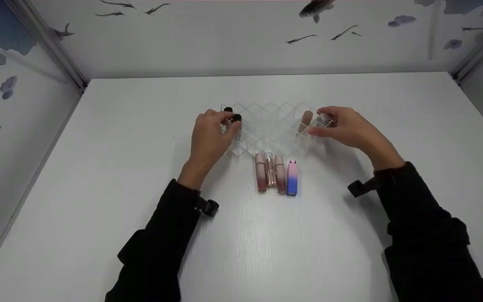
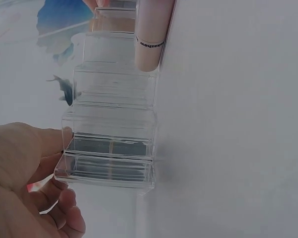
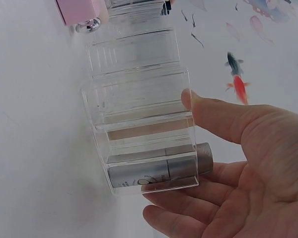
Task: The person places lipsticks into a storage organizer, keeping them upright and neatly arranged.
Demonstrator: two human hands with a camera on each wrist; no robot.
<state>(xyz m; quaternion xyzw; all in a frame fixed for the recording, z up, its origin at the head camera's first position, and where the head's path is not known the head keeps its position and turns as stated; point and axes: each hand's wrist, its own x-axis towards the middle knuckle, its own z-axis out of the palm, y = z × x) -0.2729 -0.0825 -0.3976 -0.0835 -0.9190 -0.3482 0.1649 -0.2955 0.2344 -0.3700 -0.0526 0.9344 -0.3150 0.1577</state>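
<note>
A clear lipstick organizer [image 1: 271,121] with diamond-shaped compartments stands between the two hands. At its left end, my left hand [image 1: 211,133] pinches the black cap of a tube [image 1: 237,118] seated in a compartment. Behind it shows another black-capped tube [image 1: 228,109]. The left wrist view has these caps hidden by the thumb and fingers. My right hand [image 1: 348,128] grips the organizer's right end, thumb on the rim and fingers curled beneath a silver tube [image 3: 184,168]. Close by, a brown-capped tube [image 1: 305,121] leans in its compartment.
In front of the organizer lie two pinkish lip gloss tubes [image 1: 260,174] [image 1: 280,175], a clear and gold tube [image 1: 271,170] and a pink-and-blue lipstick [image 1: 292,178]. The white table [image 1: 266,251] meets patterned panels [image 1: 241,37] at the back and left.
</note>
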